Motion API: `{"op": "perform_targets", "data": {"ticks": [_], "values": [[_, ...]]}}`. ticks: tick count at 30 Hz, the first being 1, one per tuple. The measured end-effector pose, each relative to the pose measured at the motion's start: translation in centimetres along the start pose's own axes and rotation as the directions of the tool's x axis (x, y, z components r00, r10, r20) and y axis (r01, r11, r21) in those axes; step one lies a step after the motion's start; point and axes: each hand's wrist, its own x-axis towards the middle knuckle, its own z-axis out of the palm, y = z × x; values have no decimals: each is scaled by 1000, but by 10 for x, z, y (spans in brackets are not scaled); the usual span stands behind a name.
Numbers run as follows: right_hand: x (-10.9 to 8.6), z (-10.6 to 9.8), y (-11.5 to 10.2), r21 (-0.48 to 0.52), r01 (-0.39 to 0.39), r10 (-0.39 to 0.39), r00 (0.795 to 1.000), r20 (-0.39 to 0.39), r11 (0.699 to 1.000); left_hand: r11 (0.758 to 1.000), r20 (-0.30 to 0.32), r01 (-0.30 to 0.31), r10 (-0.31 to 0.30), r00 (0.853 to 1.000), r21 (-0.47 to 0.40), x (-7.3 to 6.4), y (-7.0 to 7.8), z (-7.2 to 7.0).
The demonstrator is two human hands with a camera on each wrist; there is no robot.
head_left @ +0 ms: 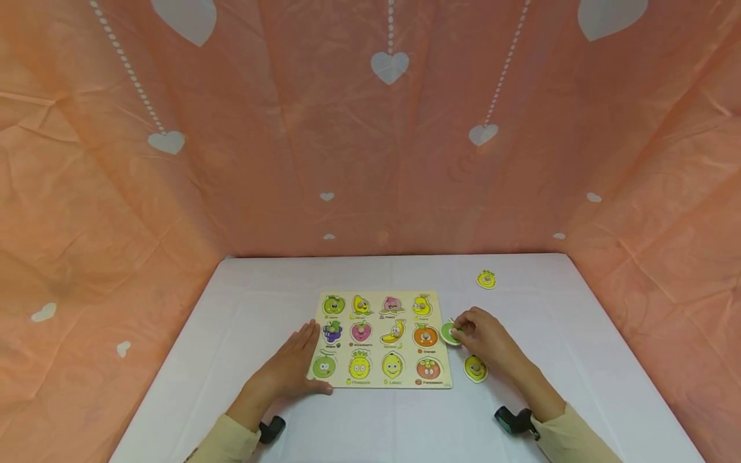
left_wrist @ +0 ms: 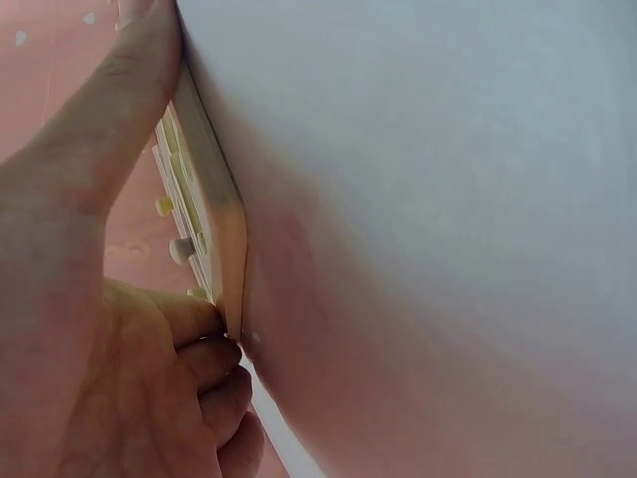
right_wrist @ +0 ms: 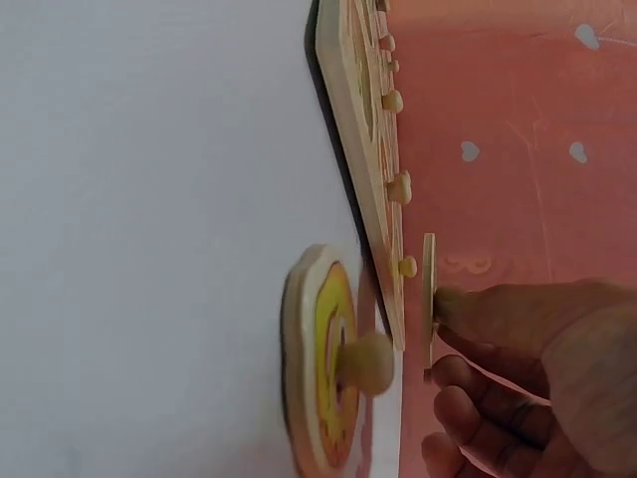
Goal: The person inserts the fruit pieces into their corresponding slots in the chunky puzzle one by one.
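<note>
A wooden fruit puzzle board [head_left: 376, 347] lies on the white table, several knobbed pieces set into it. My left hand [head_left: 295, 360] rests at its near left corner, fingers straight along the left edge and thumb at the front edge. My right hand [head_left: 486, 337] pinches a round green fruit piece [head_left: 448, 334] beside the board's right edge. In the right wrist view this piece [right_wrist: 429, 299] appears edge-on, with my fingertips covering its knob. Below that hand lies a round yellow smiling fruit piece [head_left: 476, 369], knob up.
A yellow piece with a crown of leaves [head_left: 486, 279] lies farther back on the right of the white table [head_left: 260, 289]. Peach-coloured cloth with hearts [head_left: 376, 161] hangs behind the table and at both sides. Each wrist carries a small black device.
</note>
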Motion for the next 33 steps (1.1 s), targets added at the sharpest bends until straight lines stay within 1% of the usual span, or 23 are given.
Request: {"op": "perform_targets", "data": {"ticks": [5, 10, 14, 21, 29, 33], "values": [[5, 5, -8, 26, 29, -29, 1000, -6, 999, 1000, -5, -1, 1, 1000, -7, -1, 2, -1], [10, 11, -14, 35, 65, -64, 998, -22, 997, 1000, -14, -4, 4, 1000, 5, -1, 2, 0], [14, 16, -18, 52, 76, -76, 997, -8, 996, 1000, -13, -6, 6, 1000, 8, -1, 1, 1], [21, 25, -26, 81, 125, -125, 992, -3, 989, 1000, -15, -5, 5, 1000, 0, -2, 3, 0], [27, 35, -41, 50, 132, -133, 991, 12, 990, 1000, -16, -19, 20, 1000, 22, -3, 2, 0], [29, 40, -47, 65, 167, -168, 986, 12, 984, 1000, -16, -16, 17, 1000, 25, -2, 1, 0]]}}
